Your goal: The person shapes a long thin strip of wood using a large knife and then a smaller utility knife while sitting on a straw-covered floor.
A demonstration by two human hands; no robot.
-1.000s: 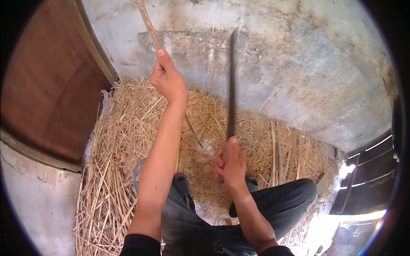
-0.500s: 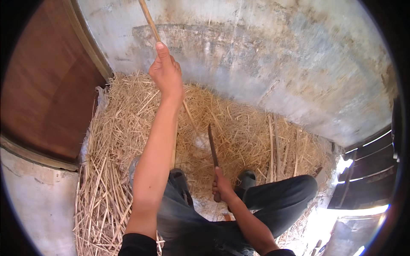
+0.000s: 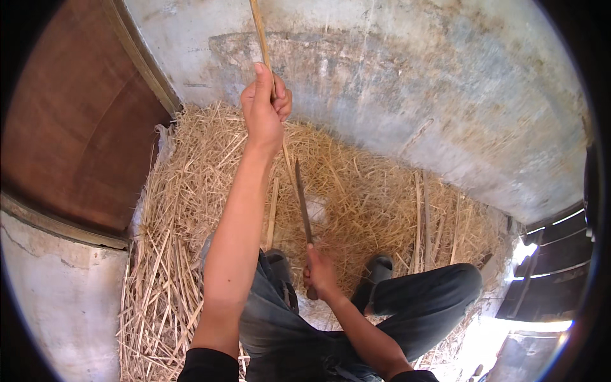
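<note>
The long, thin, tan wooden stick stands at a slant in front of the person, running from the upper edge of the view down through the left hand toward the straw below. That hand grasps it with curled fingers, the thumb lying along its length. The right hand is clenched around the handle of a long, dark metal blade, whose upper part lines up with the stick's lower stretch; whether they touch cannot be told. A stick this slender may flex or twist, since only one grip is seen on it, and the edge could then skid off instead of biting. The left hand lies just above the blade's tip, so a stroke that rides upward could reach its fingers or wrist. A stroke that slips downward could run toward the dark grey shoes or the knees in faded black trousers, set apart on either side. The loose, dry yellow straw underneath would probably give little firm backing to the stick's foot. Beyond it, the stained grey plaster wall could catch the stick's upper part if it swings.
</note>
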